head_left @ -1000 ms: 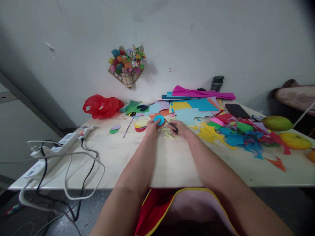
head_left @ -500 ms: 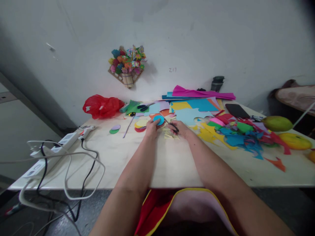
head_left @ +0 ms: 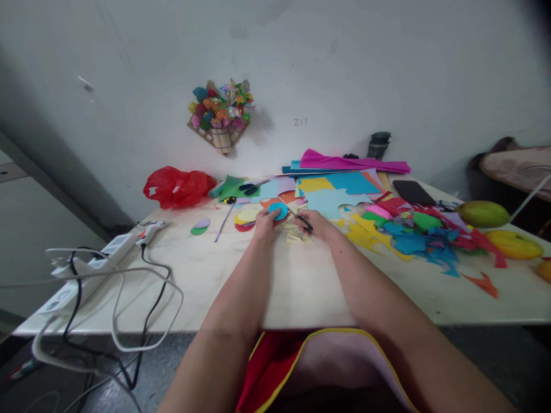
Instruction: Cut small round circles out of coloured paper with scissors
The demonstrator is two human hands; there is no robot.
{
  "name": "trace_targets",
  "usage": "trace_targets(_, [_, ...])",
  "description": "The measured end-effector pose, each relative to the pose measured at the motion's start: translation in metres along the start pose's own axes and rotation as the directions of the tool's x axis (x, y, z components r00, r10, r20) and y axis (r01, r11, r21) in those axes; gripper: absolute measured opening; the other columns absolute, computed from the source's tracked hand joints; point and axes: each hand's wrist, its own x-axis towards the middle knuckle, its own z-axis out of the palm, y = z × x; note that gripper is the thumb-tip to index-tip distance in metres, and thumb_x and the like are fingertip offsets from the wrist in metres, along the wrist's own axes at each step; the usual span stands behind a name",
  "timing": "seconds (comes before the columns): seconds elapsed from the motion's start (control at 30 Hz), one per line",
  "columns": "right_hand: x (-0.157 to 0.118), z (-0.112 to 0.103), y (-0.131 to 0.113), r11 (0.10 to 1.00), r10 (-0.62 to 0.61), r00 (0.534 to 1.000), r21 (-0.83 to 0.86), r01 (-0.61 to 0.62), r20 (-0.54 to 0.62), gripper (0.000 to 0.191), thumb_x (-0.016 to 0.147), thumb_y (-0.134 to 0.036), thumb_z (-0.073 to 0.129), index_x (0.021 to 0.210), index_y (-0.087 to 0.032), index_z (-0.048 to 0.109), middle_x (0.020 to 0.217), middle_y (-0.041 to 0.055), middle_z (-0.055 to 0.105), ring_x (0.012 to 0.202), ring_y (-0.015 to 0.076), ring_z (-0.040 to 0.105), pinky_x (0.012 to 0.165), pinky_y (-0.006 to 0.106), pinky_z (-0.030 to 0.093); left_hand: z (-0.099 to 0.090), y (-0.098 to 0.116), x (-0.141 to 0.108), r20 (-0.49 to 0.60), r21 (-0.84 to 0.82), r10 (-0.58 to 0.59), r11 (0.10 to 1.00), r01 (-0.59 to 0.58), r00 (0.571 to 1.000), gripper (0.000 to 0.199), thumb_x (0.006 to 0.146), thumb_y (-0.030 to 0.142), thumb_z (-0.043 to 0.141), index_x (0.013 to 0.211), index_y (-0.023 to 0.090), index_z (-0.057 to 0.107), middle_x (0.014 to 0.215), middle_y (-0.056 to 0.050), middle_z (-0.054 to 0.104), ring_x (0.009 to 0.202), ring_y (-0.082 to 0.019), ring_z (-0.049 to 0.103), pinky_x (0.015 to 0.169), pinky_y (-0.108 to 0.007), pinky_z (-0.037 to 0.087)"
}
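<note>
My left hand [head_left: 266,221] pinches a round blue paper disc [head_left: 279,211] above the table. Closed around the dark handles of a pair of scissors [head_left: 304,222] is my right hand [head_left: 316,222]. The blades point up and left, beside the disc's right edge; whether they touch it I cannot tell. Below lie pale yellow paper scraps [head_left: 297,235]. Left of my left hand is a small pile of yellow and red paper circles [head_left: 246,218]. Farther left, a lilac circle [head_left: 203,222] overlaps a green circle [head_left: 199,230].
Coloured paper sheets [head_left: 340,201] lie behind my hands, with a second pair of scissors [head_left: 253,187] at back left. Cut scraps [head_left: 422,235], a phone-like dark slab [head_left: 413,193] and mangoes [head_left: 512,245] are right. A power strip [head_left: 90,275] with loose cables and a red bag [head_left: 178,186] are left.
The view has shifted very slightly. Both hands keep their hold on the disc and the scissors, with almost no visible movement.
</note>
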Motion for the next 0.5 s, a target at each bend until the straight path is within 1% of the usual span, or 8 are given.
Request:
trace_targets(0.2, [-0.0011,-0.0002,-0.0006,1.000,-0.006,1.000,-0.007,0.006,-0.002,0.029,0.067,-0.033,0.084,0.067,-0.018,0.059,0.042,-0.0056,0.051,0.035,0.0068,0.039,0.037,0.021,0.029,-0.0004,-0.0012,0.0012,0.008,0.000,0.009,1.000,-0.009,1.000,0.030,0.056,0.025,0.089,0.076,0.013,0.071,0.073,-0.007,0.074,0.087,-0.031,0.077,0.086,-0.048,0.062])
trace_targets(0.33, [-0.0013,-0.0003,-0.0003,1.000,-0.015,1.000,-0.001,0.015,0.007,0.031,0.066,-0.036,0.084,0.066,-0.019,0.059,0.042,-0.0059,0.051,0.036,0.0070,0.039,0.038,0.021,0.030,-0.0003,-0.0012,0.0011,0.008,0.001,0.003,1.000,-0.003,1.000,0.029,0.057,0.024,0.089,0.076,0.013,0.070,0.073,-0.007,0.074,0.088,-0.031,0.077,0.085,-0.046,0.062])
trace_targets(0.5, [-0.0008,0.0005,-0.0017,1.000,-0.005,1.000,-0.005,0.005,-0.001,0.029,0.066,-0.035,0.084,0.066,-0.018,0.059,0.042,-0.0056,0.050,0.036,0.0072,0.038,0.037,0.021,0.029,-0.0014,-0.0021,0.0017,0.012,0.000,0.011,1.000,-0.011,1.000,0.027,0.057,0.024,0.087,0.077,0.013,0.071,0.073,-0.008,0.074,0.086,-0.030,0.077,0.083,-0.045,0.062])
